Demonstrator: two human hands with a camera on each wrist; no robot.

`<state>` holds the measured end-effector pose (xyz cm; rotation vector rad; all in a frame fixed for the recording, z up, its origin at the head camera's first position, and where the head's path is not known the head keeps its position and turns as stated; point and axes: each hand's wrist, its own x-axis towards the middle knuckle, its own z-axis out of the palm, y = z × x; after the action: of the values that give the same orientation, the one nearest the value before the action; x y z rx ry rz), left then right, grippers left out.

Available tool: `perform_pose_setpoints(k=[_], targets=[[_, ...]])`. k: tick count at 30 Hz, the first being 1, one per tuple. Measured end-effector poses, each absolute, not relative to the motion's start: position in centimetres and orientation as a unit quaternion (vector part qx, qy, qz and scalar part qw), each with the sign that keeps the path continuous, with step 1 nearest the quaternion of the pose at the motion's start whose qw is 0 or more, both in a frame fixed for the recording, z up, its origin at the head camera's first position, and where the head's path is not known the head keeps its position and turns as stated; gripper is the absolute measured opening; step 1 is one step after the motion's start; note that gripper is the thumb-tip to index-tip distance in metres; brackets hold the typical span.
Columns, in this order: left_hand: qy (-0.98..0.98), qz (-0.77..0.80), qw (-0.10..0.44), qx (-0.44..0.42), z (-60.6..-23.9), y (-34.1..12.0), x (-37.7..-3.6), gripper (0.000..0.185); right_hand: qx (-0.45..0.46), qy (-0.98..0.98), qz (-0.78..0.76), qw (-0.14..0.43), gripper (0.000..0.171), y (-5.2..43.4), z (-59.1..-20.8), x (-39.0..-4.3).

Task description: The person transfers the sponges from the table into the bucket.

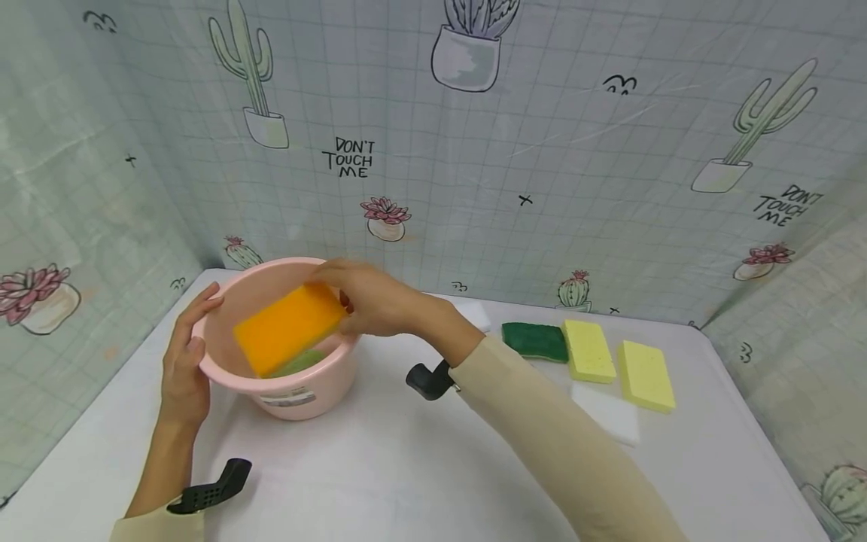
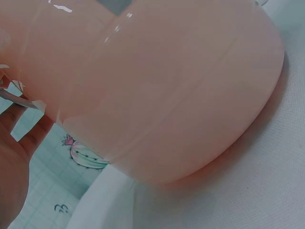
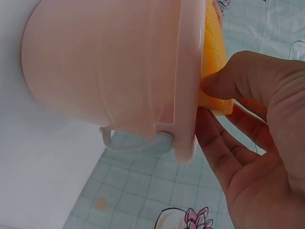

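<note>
A pink bucket (image 1: 301,406) stands on the white table at the left. My left hand (image 1: 184,369) holds its rim from the left side; in the left wrist view the fingers (image 2: 35,136) reach the rim beside the handle. With thumb and fingers, my right hand (image 1: 372,297) pinches an orange sponge (image 1: 287,327) by its right end. The sponge lies tilted across the bucket's mouth, and the right wrist view shows the orange sponge (image 3: 214,47) at the rim. Something green (image 1: 298,363) shows inside the bucket, partly hidden under the sponge.
Toward the right of the table lie a dark green sponge (image 1: 535,341), two yellow sponges (image 1: 588,351) and a white block (image 1: 606,412). Another white piece (image 1: 474,315) is partly hidden behind my right forearm. A patterned curtain (image 1: 474,165) encloses the table's back and sides.
</note>
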<state>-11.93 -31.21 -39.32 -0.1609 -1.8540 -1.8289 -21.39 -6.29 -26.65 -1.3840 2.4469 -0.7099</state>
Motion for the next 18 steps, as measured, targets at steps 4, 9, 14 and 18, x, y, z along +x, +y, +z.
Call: perform_pose_setpoints(k=[4,9,14,18], targets=[[-0.686,-0.676,0.264,-0.061,-39.4,-31.2,-11.9,0.050,-0.469,0.844,-0.224,0.131,0.064,-6.8,-26.7,-21.4],[-0.683,-0.678,0.263,-0.060,-39.5,-31.3,-11.9,0.050,-0.472,0.843,-0.213,0.143,0.065,-7.6,-26.7,-21.4],[-0.688,-0.674,0.263,-0.062,-39.5,-31.4,-11.9,0.050,-0.478,0.835,-0.222,0.157,0.064,-8.4,-26.8,-21.6],[-0.682,-0.680,0.260,-0.068,-39.5,-31.4,-12.0,0.049,-0.481,0.831,-0.230,0.162,0.064,-8.7,-27.0,-21.8]])
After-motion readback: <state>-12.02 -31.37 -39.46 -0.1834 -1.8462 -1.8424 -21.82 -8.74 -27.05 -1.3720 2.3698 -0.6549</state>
